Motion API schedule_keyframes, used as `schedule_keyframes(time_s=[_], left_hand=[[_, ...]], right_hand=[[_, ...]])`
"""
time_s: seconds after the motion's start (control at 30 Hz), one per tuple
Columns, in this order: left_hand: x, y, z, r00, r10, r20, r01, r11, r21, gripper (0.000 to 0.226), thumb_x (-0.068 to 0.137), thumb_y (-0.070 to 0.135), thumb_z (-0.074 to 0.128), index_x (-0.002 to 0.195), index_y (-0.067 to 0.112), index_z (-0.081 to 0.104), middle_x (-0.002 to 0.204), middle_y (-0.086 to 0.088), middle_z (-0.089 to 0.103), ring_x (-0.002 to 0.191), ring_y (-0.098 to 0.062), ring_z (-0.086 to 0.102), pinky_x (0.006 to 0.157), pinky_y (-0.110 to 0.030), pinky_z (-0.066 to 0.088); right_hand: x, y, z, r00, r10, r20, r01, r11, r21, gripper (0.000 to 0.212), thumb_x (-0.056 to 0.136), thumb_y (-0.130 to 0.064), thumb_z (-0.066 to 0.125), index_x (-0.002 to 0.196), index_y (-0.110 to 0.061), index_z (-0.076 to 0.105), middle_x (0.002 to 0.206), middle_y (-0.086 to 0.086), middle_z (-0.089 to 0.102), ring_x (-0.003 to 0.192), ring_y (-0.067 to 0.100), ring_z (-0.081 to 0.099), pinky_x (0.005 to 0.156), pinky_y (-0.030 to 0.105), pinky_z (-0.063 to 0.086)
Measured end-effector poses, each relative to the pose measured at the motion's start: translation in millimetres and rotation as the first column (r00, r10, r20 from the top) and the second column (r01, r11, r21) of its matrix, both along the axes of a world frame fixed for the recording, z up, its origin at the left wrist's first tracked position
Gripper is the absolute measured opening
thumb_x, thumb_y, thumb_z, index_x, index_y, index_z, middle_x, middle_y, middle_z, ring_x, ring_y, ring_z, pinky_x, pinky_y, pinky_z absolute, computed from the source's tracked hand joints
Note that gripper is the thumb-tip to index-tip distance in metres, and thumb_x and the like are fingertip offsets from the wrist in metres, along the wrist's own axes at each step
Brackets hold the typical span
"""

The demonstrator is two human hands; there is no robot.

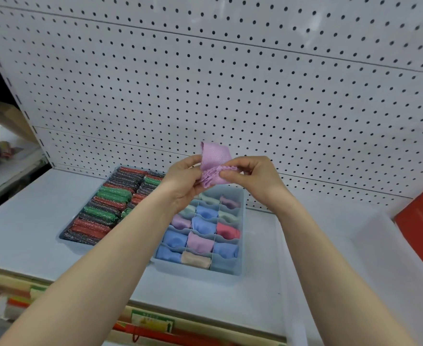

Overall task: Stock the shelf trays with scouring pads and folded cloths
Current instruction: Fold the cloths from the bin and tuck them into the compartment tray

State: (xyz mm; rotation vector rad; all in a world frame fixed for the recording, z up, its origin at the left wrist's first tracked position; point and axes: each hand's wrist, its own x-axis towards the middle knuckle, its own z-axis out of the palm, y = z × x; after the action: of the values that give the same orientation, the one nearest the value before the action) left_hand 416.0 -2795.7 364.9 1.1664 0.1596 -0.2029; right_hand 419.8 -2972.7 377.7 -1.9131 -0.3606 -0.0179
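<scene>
Nothing legible anywhere; pale marks on the red box (422, 221) at the right edge too blurred to make out; small print on the green-bordered label (152, 322) at the shelf front equally unreadable.

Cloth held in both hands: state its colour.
Light purple cloth, pinched between the left hand and right hand; head view.

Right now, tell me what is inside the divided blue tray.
The divided tray holds folded cloths, one per cell: blue, purple, pale green, pink, beige. The near-right cell looks empty. The left hand and arm cover its far-left cells.
</scene>
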Motion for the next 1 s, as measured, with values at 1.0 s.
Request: schedule_keyframes(time_s=[1.0], left_hand=[[-39, 43, -78, 0.946, -0.279, 0.164, 0.220, 0.926, 0.306, 0.026, 0.095, -0.002, 0.051, 0.094, 0.013, 0.072, 0.101, -0.003, 0.071, 0.087, -0.016, 0.070, 0.071, -0.024, 0.057]], right_hand=[[-64, 23, -83, 0.833, 0.104, -0.543, 0.232, 0.826, 0.514, 0.028, 0.088, 0.013, 0.050, 0.080, -0.011, 0.062, 0.072, 0.005, 0.062, 0.064, 0.015, 0.057, 0.057, 0.020, 0.049]])
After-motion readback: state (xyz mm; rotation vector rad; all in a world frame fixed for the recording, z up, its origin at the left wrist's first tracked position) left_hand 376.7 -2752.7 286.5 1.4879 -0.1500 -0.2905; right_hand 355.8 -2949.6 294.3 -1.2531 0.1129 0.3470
